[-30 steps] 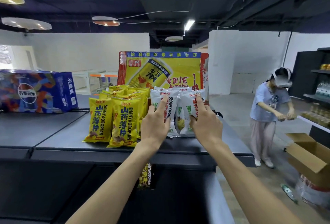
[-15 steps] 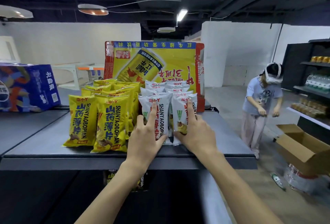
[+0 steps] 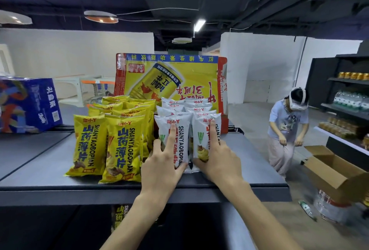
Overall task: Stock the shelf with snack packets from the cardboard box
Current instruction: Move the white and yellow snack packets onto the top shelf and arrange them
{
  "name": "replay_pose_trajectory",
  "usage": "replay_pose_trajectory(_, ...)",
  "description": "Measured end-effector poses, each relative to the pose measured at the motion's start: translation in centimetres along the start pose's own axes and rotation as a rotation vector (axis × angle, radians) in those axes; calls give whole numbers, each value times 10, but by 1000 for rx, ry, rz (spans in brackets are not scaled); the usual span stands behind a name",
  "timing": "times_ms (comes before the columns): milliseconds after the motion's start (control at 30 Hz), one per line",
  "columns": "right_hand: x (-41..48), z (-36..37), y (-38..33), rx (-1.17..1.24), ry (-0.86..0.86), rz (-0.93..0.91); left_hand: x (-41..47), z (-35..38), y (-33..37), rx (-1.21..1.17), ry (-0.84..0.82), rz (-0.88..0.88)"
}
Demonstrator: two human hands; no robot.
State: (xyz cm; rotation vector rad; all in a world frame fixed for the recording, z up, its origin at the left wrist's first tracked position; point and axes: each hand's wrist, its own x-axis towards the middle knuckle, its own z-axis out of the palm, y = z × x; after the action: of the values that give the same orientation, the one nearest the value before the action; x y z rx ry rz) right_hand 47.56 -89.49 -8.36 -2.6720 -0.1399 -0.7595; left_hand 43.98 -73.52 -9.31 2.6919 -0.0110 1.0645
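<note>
Left hand [image 3: 161,166] and right hand [image 3: 217,162] each press flat, fingers apart, on an upright white packet [image 3: 180,130]. Nothing is clamped. Both packets stand at the shelf [image 3: 50,172] near edge, long axes vertical.

Open shelf left, packed centre
Bare grey metal shelf top [image 3: 36,150] lies free left of the yellow snack packets [image 3: 103,146]; the upright yellow-and-red printed carton [image 3: 179,78] blocks behind.
</note>
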Motion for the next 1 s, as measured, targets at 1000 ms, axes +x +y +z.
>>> replay_pose_trajectory(1000,-33,-13,-11,-11,16,98,-9,-15,-5,-152,-53,20)
